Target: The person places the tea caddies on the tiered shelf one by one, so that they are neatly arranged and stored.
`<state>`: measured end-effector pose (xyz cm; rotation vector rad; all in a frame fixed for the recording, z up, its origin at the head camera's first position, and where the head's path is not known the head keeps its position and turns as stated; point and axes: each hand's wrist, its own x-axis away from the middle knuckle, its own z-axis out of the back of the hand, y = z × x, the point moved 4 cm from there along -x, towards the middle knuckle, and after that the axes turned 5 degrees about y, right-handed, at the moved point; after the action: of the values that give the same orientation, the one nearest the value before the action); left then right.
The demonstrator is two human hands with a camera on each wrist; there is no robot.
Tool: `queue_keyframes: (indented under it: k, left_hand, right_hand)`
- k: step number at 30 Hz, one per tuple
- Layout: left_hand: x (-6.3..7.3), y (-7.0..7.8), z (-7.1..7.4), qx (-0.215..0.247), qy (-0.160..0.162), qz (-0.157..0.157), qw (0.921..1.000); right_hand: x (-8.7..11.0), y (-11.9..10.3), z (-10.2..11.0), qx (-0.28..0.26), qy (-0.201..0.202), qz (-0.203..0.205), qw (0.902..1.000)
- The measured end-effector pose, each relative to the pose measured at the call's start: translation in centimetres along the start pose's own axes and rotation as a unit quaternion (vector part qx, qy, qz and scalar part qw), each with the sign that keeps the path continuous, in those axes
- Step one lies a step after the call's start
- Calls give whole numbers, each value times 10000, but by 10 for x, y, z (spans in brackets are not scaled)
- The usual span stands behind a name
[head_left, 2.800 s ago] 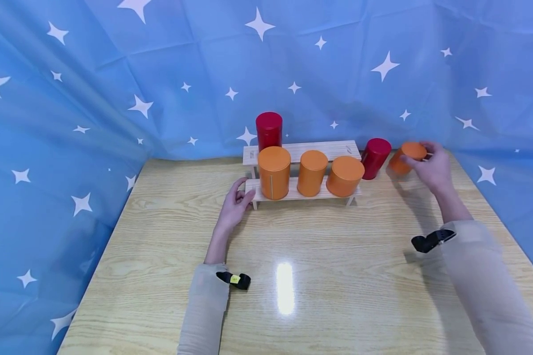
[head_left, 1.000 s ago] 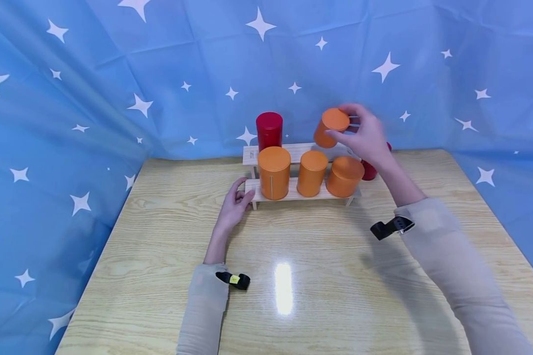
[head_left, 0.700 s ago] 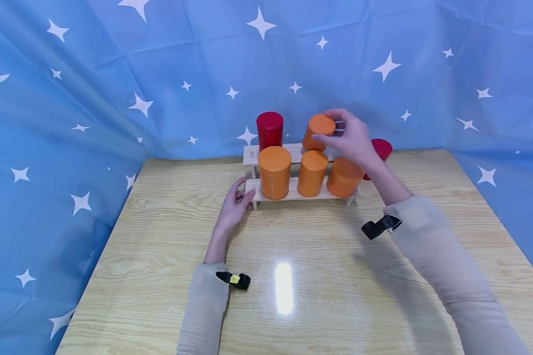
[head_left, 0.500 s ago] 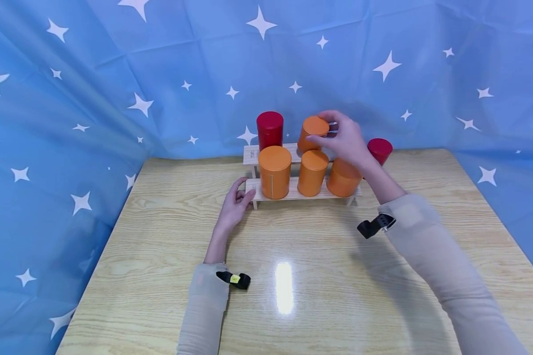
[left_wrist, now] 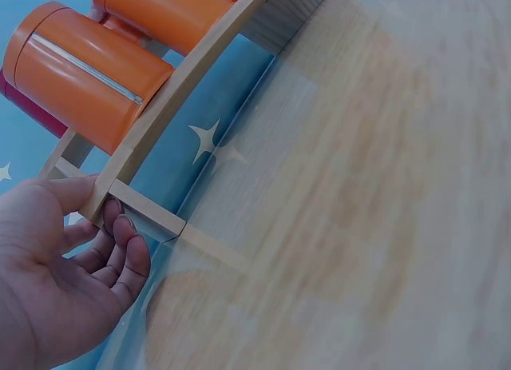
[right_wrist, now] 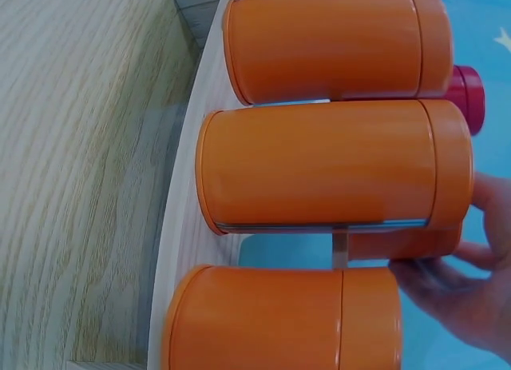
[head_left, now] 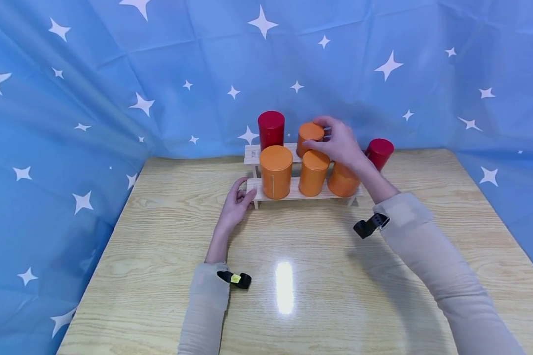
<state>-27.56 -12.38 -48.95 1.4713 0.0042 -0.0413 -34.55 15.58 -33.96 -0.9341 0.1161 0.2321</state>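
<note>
My right hand [head_left: 341, 144] grips a small orange canister [head_left: 310, 132] by its sides, upright on or just at the upper shelf of a two-tier wooden rack [head_left: 252, 156]. In the right wrist view that canister [right_wrist: 403, 243] is mostly hidden behind the front row. With thumb above and fingers below, my left hand [left_wrist: 72, 266] pinches the left end of the rack's lower shelf [left_wrist: 164, 98]. A red canister [head_left: 271, 130] stands at the upper shelf's left. Along the lower shelf are a large orange canister [head_left: 276, 172], a slim one [head_left: 313, 173] and a wide one [head_left: 343, 180].
Another red canister [head_left: 379, 152] stands on the wooden table [head_left: 169, 236] just right of the rack, partly behind my right forearm. A blue star-patterned cloth [head_left: 195, 64] hangs behind the rack and along the table's sides.
My right hand has carried the small orange canister from the table's right, left over the rack and then down to the upper shelf. The left hand keeps its hold on the rack.
</note>
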Motion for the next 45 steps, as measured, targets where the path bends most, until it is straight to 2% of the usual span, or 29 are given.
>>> queue_keyframes:
  k: [8, 13, 16, 20, 26, 33, 45]
  left_hand:
    - [0, 1, -1, 97, 20, 62, 9999]
    - [-1, 2, -1, 52, 0, 42, 10000]
    - [-1, 2, -1, 13, -9, 6, 10000]
    - [-1, 2, -1, 28, -26, -25, 10000]
    - [-1, 2, 0, 4, -25, -25, 10000]
    - [0, 2, 0, -27, -29, -41, 10000]
    - [0, 0, -1, 46, -14, 30, 10000]
  right_hand:
    - [0, -3, 1, 118, -99, 57, 9999]
    - [4, -1, 4, -51, -83, -32, 9999]
    - [8, 1, 9, -248, 24, -50, 9997]
    - [11, 4, 17, -493, 242, 123, 9984]
    - [16, 10, 33, -525, 585, 186, 9967]
    - [19, 24, 50, -494, 835, 73, 9953]
    - [27, 62, 78, -298, 1228, -18, 9920]
